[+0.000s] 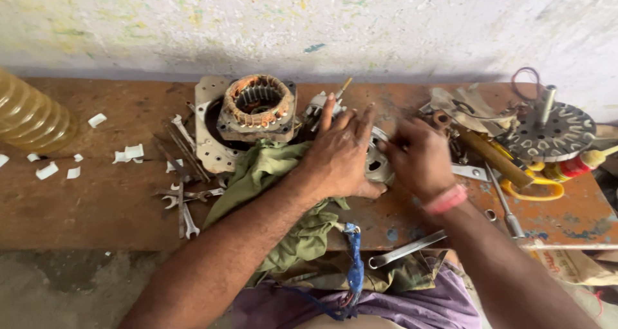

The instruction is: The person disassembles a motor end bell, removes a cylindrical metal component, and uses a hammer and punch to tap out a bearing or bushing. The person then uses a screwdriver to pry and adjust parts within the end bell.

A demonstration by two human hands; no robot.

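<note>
Head view: left hand pressed flat and right hand curled on a round metal motor cover at frame centre; wound stator already out (upper left), cover work unfinished, spanners unused.

Stator lies left of both hands, wrenches farther left

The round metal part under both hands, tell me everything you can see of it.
The round metal part is a silvery grey disc-shaped casing with slots near its rim, lying on the worn wooden bench. The left hand lies spread over it and the right hand grips its right edge, hiding most of it. A green cloth lies against its left side.
</note>
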